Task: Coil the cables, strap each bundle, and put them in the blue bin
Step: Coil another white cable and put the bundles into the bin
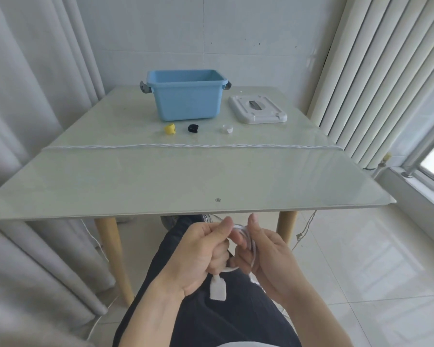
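Glass-topped surface, seen from above, with the person seated at its near edge. Blue bin stands open at the far middle, no cable visible inside; its white lid lies just beside it to the right. One white cable runs straight across the surface from side to side, both ends dropping over the edges, not yet coiled. Three straps lie in a row between the bin and that cable: yellow strap, black strap, white strap.

Below the near edge, over the lap, the left hand is curled round a second white cable, whose white plug hangs beneath the fist. The right hand pinches the small coil of that cable, loops wound round its fingers.

Step in hand, as judged: coiling. Loops should be kept equal and flat, the left hand feeding slack while the right pins each turn, so the bundle stays tight enough to strap. The straps lie well apart from the hands, so the coil must be held one-handed during the reach. Nothing blocks the way to the bin.
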A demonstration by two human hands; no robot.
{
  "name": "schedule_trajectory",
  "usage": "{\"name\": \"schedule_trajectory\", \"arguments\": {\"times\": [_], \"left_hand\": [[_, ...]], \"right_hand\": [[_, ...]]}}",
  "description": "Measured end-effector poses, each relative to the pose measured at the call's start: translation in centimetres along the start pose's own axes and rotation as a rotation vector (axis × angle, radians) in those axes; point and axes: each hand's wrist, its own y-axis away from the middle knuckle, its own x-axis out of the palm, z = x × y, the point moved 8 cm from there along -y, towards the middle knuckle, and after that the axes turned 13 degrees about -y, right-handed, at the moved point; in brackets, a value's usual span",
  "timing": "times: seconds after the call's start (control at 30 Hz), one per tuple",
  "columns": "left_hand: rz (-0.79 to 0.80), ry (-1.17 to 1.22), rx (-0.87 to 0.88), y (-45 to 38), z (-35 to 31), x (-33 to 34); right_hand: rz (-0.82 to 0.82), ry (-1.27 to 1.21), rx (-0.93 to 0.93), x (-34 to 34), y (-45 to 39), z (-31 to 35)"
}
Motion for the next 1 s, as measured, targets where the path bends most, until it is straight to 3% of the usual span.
{"name": "schedule_trajectory", "arguments": {"times": [0.1,0.27,0.47,0.57,0.7,0.83,1.0], "left_hand": [[-0.139,0.182,-0.036,0.0,0.5,-0.8],[-0.295,0.533,-0.046,0.0,0.9,-2.3],[-0.585,0.826,0.132,1.4,0.5,-6.5],[-0.64,0.919,0.277,2.3,-0.2,-8.3],[-0.615,0.826,0.378,2.8,-1.7,-8.3],[-0.553,0.67,0.398,2.3,-3.0,-5.9],[-0.439,0.198,0.281,0.9,-2.1,-3.6]], "right_hand": [[0.047,0.197,-0.056,0.2,-0.2,0.7],[-0.082,0.556,-0.157,-1.2,-0.3,1.3],[-0.203,0.901,-0.206,-4.0,0.2,2.0],[-0.246,0.971,-0.192,-5.6,0.6,2.1],[-0.237,1.011,-0.16,-5.6,1.0,2.2],[-0.022,1.124,-0.052,-2.6,1.0,0.5],[0.185,1.142,-0.092,0.9,1.7,-0.1]]}}
